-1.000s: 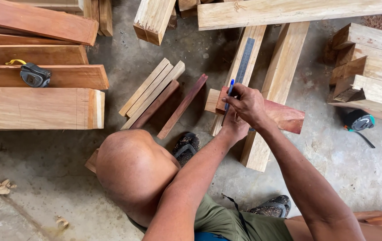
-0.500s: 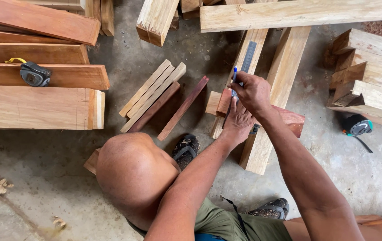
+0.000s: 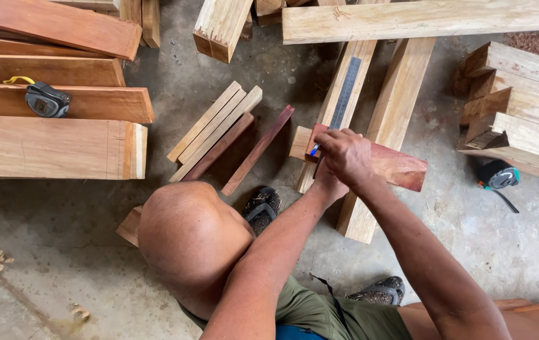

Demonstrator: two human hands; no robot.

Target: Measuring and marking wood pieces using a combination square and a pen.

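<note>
the right hand (image 3: 347,156) is curled closed around a blue pen (image 3: 314,150), its knuckles up, the pen's tip poking out to the left and resting at the near end of a reddish wood block (image 3: 395,165). that block lies crosswise over two pale planks (image 3: 401,94) that run away from the person across the concrete floor (image 3: 175,69). the left hand (image 3: 327,182) sits just under the right one, mostly hidden by it, pressed against the near edge of the block; i cannot tell how its fingers are set. a steel ruler (image 3: 345,94) lies lengthwise on the left plank, its lower end reaching to just beside the right hand. to the left of the block a thin dark red strip (image 3: 258,150) leans at a slant on the floor, and beside that a small bundle of pale slats (image 3: 216,129) lies at the same slant. below them a sandalled foot (image 3: 261,208) rests on the floor next to the person's bent knee (image 3: 187,236). far left, broad reddish boards (image 3: 49,145) are stacked side by side, with a dark tape measure (image 3: 46,101) sitting on one of them. at the right a second tape measure (image 3: 498,176), black and teal, lies on the floor below a pile of pale offcuts (image 3: 521,101). a long pale beam (image 3: 420,17) crosses the top.
</note>
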